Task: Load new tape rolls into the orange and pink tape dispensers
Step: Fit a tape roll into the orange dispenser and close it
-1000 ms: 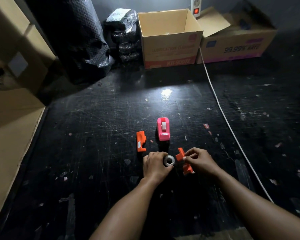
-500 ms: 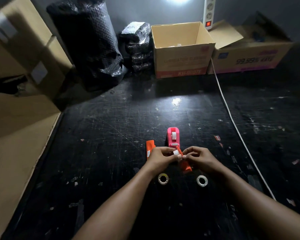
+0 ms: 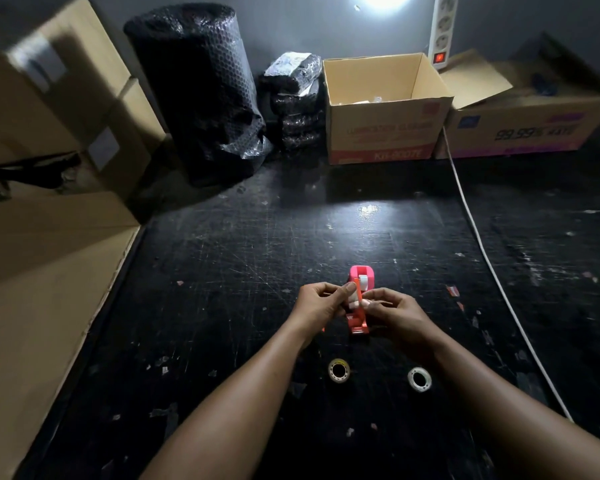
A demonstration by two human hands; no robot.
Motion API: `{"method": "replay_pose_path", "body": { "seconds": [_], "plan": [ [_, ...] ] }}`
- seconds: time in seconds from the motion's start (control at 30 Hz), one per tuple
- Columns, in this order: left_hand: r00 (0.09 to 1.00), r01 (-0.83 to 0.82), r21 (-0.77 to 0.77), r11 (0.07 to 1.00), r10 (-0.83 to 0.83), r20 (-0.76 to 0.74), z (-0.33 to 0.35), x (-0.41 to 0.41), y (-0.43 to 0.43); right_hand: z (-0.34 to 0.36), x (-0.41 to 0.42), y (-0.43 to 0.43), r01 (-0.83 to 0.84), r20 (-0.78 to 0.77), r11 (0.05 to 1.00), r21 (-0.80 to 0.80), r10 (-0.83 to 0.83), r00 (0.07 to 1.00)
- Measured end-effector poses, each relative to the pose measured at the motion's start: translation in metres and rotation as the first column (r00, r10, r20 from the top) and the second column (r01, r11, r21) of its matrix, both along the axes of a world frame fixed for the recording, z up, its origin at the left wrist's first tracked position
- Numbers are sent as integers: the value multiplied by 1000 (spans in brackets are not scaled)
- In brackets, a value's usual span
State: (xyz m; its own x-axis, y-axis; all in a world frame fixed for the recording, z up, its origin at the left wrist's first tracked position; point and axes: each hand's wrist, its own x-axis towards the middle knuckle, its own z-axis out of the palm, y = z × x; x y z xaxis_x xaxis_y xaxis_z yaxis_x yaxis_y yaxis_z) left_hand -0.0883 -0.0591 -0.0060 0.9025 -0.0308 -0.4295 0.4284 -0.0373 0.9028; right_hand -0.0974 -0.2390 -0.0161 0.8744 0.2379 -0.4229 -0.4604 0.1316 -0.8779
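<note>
My left hand (image 3: 321,303) and my right hand (image 3: 394,311) meet over the black table (image 3: 222,306) and both pinch one orange dispenser half (image 3: 358,323), held tilted between the fingertips. Just behind the hands stands the pink tape dispenser (image 3: 363,276) with a white roll in it. Under my left wrist only a sliver of the other orange half (image 3: 324,329) shows. Two small tape rolls lie flat on the table nearer to me: one with a yellowish core (image 3: 339,370) and a white one (image 3: 419,379), between my forearms.
An open cardboard box (image 3: 383,133) and a second box (image 3: 527,128) stand at the back, beside a black bubble-wrap roll (image 3: 194,98) and wrapped packages (image 3: 297,98). A white cable (image 3: 482,244) runs down the right from a power strip (image 3: 443,29). Large cartons (image 3: 49,244) line the left edge.
My left hand let go of the tape roll it held a second ago, and that roll now lies on the table. Both hands moved up onto the orange half. The view tilted upward.
</note>
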Motion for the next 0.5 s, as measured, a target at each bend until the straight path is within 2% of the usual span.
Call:
{"method": "replay_pose_path", "body": {
  "seconds": [0.13,0.2,0.3,0.4,0.5],
  "plan": [
    [1000,19,52,998,-19,-5,0,10,7,-2,10,4,10,-22,1000,25,-10,1000],
    [999,-34,109,993,34,-1,-6,16,13,-3,16,6,7,-32,1000,25,-6,999],
    [988,-145,345,927,152,5,-26,21,25,-3,24,6,44,-63,997,65,-40,997],
    [989,-88,549,831,139,-51,-52,16,33,-9,32,3,60,-77,998,32,-57,995],
    [986,-39,631,775,131,-100,-65,13,31,-17,36,-2,57,-94,998,-7,-58,994]
  ]
}}
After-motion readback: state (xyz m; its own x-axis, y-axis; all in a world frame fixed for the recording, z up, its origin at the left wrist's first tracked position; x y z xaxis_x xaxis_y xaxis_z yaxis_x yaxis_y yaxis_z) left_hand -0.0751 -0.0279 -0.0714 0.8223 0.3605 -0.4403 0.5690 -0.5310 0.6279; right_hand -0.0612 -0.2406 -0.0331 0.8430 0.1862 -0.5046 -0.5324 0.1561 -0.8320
